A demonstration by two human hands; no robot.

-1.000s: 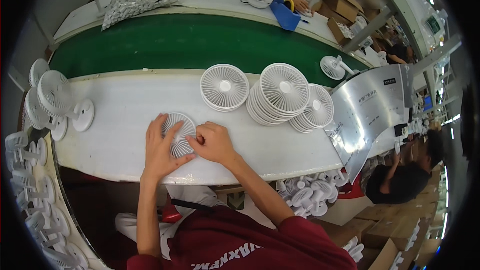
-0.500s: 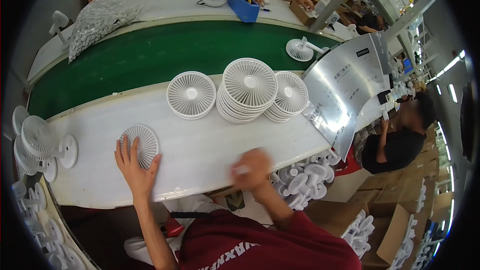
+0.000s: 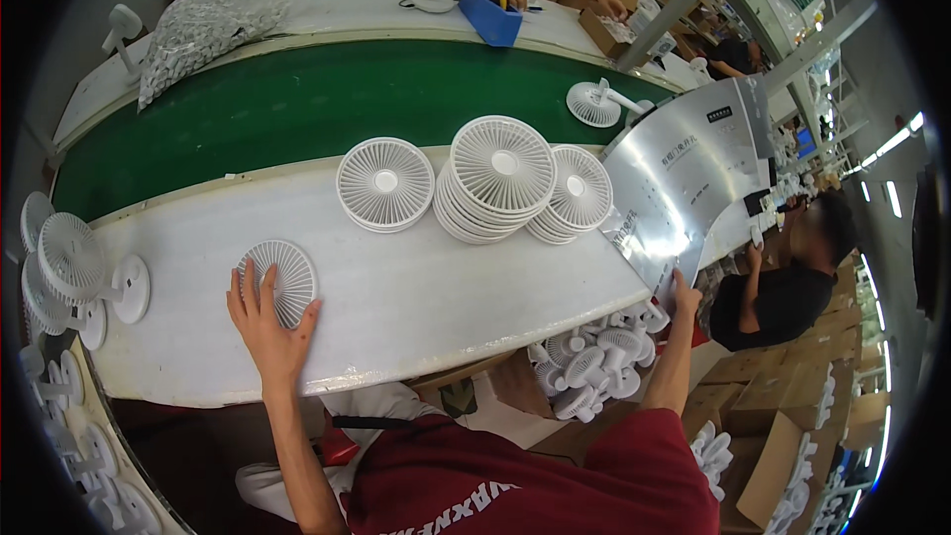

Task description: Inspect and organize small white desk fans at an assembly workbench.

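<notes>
At the far left edge of the white table [image 3: 426, 287], assembled white fans on round bases [image 3: 74, 267] are standing crowded together. Just to their right, the left hand [image 3: 265, 322] is lying flat with fingers spread, pressing on the lower left part of a single fan grille [image 3: 280, 280] rather than gripping it. That grille is a round white plastic disc with thin ribs radiating from a small solid hub, lying flat near the table's front edge. Farther right, toward the green conveyor belt [image 3: 297, 104], another lone grille [image 3: 385, 183] is lying flat, touching a tall stack of grilles [image 3: 497, 178], with a lower stack [image 3: 573, 193] leaning in beside it. Below the table's right end, a bin of white fan parts [image 3: 594, 357] is sitting. The right hand [image 3: 684, 292] is reaching out past the table's right end, fingers resting against the lower edge of a shiny metal panel [image 3: 684, 173]; whether it is gripping that edge is unclear.
</notes>
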